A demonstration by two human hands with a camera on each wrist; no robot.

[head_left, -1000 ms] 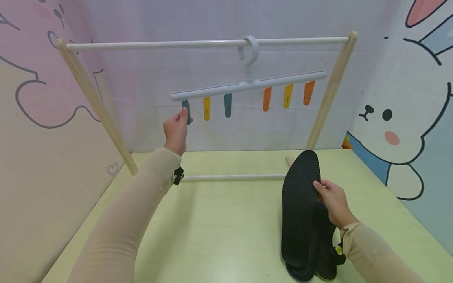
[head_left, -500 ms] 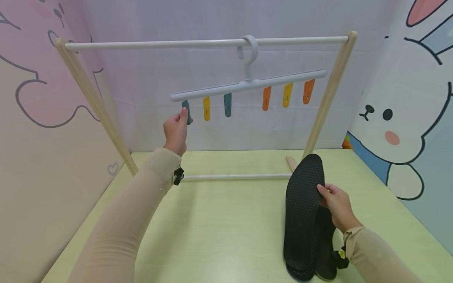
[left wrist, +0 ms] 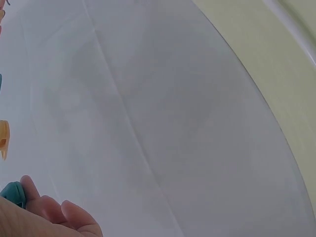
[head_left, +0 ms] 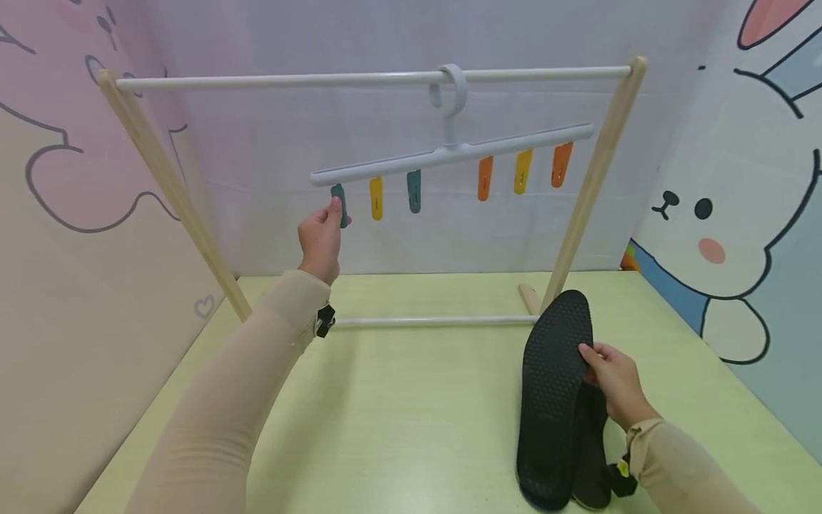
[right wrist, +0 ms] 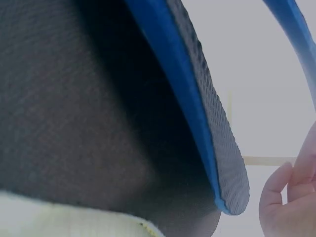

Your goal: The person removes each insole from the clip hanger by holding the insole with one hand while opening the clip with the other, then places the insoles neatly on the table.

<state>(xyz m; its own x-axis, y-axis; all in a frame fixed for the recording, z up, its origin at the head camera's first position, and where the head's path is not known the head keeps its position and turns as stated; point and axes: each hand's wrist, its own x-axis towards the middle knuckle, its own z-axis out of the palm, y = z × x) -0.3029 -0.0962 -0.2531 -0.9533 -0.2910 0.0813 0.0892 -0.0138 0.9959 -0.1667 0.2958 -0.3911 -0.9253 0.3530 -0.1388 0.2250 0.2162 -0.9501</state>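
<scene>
A white hanger (head_left: 449,152) hangs tilted, its left end lower, with teal, yellow and orange clips below its bar. My left hand (head_left: 320,243) pinches the leftmost teal clip (head_left: 340,207) between thumb and fingers; the same clip (left wrist: 14,193) shows at the lower left of the left wrist view. At the lower right, my right hand (head_left: 616,382) grips the edge of a black insole (head_left: 555,407) that stands nearly upright. A second dark insole (head_left: 591,450) is partly hidden behind it. In the right wrist view, a blue edge (right wrist: 182,98) runs along an insole.
The hanger hooks over the white top rod (head_left: 276,82) of a rack with wooden legs (head_left: 597,164). A lower rod (head_left: 437,321) lies close to the pale yellow table (head_left: 398,414). Another yellow clip (head_left: 376,198) hangs beside the pinched one. Cartoon-printed walls enclose the sides.
My right hand has moved slightly right and down with the insole. The left hand stays on the teal clip, almost unmoved.
</scene>
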